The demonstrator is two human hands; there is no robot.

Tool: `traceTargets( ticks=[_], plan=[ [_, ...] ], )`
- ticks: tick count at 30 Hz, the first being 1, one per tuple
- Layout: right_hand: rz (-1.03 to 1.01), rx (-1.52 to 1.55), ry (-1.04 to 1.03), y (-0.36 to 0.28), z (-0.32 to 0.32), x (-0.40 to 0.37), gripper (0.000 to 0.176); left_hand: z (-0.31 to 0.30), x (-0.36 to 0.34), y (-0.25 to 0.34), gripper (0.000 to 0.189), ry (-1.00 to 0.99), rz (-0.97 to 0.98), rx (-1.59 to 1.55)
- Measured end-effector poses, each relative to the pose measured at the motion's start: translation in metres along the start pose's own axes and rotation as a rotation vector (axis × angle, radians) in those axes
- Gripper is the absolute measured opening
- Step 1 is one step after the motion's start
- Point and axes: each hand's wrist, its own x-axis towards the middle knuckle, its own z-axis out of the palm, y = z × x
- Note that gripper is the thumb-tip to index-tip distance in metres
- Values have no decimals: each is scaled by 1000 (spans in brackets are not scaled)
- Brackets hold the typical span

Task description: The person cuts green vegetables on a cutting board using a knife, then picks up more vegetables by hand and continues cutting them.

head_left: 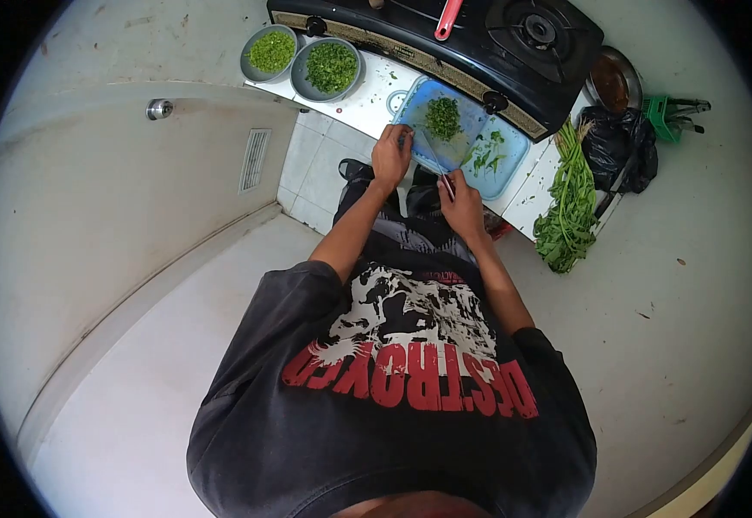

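A blue cutting board (503,183) lies on the counter with a pile of chopped greens (442,117) and some loose leaves (486,154) on it. My right hand (460,197) is wrapped round the handle of a knife (435,156), whose blade points up and left over the board, below the pile. My left hand (391,154) is at the board's left edge, close to the blade tip, with its fingers bent together; what they hold, if anything, is too small to make out.
Two grey bowls of chopped greens (271,52) (331,68) stand left of the board. Behind it is a black gas stove (514,65) with a red handle (448,19). To the right lie leafy greens (568,207), a black plastic bag (617,148), a pan (615,79) and a green basket (665,118).
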Motion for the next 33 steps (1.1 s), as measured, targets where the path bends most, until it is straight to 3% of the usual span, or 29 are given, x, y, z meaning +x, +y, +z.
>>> traceTargets(
  ticks=[12,20,24,33],
  plan=[
    [-57,-45,-76,-1,5,26,24,-8,1,-11,10,-49,211,162],
    [-19,-406,-177,-3,13,26,25,-8,1,-11,11,-20,98,76],
    [-20,-473,-173,-8,10,25,27,-6,1,-9,11,-11,-49,44],
    [-83,-452,-173,-11,17,38,28,-6,2,-9,11,-31,-42,56]
  ],
)
